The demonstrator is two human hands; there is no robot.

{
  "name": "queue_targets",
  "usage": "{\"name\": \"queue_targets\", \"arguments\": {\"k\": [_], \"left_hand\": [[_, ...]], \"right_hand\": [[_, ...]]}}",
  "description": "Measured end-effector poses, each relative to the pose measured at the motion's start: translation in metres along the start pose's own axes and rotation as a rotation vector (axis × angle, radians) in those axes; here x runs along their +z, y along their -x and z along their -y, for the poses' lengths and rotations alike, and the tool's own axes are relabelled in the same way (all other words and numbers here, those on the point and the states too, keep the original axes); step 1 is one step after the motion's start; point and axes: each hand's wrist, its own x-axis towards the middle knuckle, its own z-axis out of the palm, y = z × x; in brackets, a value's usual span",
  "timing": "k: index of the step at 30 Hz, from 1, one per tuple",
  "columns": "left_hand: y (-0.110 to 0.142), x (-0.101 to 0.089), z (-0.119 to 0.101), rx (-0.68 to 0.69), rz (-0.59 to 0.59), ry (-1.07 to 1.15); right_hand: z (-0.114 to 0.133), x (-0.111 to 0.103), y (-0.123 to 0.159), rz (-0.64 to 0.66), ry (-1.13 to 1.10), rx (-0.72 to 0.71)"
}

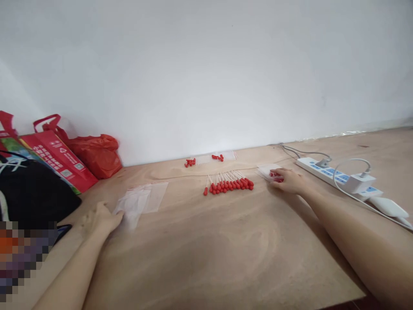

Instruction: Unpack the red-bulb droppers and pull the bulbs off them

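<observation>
- A black fabric item (35,193), a red shopping bag (60,155) and a red plastic bag (97,155) crowd the board's left side; a slumping bag could, by the look of it, spill toward the workspace.
- The person's left hand (102,217) reaches to flat, clear plastic bags (143,200), thumb at their near edge; whether it pinches or merely rests there, one cannot tell. Thin and overlapping, the bags could slide apart or come up several at once.
- Near the wall, two small clusters of red pieces (189,162) lie by clear plastic; a careless brush could scatter them.
- At center, white sticks with red heads (230,185) lie in a slanted row on the wooden board (206,249), one slightly apart at the left end. Loose and closely packed, they could roll out of line if a sleeveless forearm sweeps across.
- The right hand (288,181) bends its fingers over small clear packets (267,171) showing red inside; its grip cannot be told. A nudge could skew the pile.
- Beside the right forearm, a white power strip (329,171) feeds a charger (359,183) with a looping cable (351,159) that an elbow could snag.
</observation>
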Motion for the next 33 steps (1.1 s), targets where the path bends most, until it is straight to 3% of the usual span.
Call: {"name": "queue_targets", "arguments": {"k": [2, 7, 9, 13, 16, 18, 20, 23, 28, 31, 33], "left_hand": [[0.011, -0.005, -0.012, -0.044, -0.005, -0.134], [0.034, -0.014, -0.044, 0.105, -0.092, -0.091], [0.04, -0.012, -0.052, 0.181, -0.121, -0.058], [0.048, -0.003, -0.062, 0.291, -0.197, -0.011], [0.054, 0.003, -0.068, 0.375, -0.226, 0.041], [0.059, 0.007, -0.074, 0.46, -0.265, 0.101], [0.065, 0.01, -0.08, 0.566, -0.297, 0.191], [0.078, 0.012, -0.091, 0.719, -0.279, 0.355], [0.099, 0.015, -0.104, 0.896, -0.087, 0.56], [0.108, 0.014, -0.113, 0.981, 0.107, 0.607], [0.112, 0.013, -0.121, 1.033, 0.214, 0.644]], "right_hand": [[0.004, 0.0, 0.0, -0.041, -0.026, 0.073], [0.015, -0.001, 0.004, -0.134, -0.02, 0.16], [0.017, -0.003, 0.005, -0.263, -0.018, 0.152], [0.026, -0.021, 0.008, -0.687, -0.158, 0.183], [0.048, -0.037, 0.014, -0.812, -0.362, 0.215], [0.072, -0.038, 0.021, -0.649, -0.604, 0.157], [0.101, -0.028, 0.03, -0.304, -0.844, 0.07], [0.144, 0.001, 0.043, 0.168, -1.123, 0.055], [0.182, 0.034, 0.056, 0.536, -1.442, 0.174], [0.177, 0.032, 0.056, 0.724, -1.512, 0.195], [0.167, 0.028, 0.055, 0.76, -1.511, 0.229]]}}
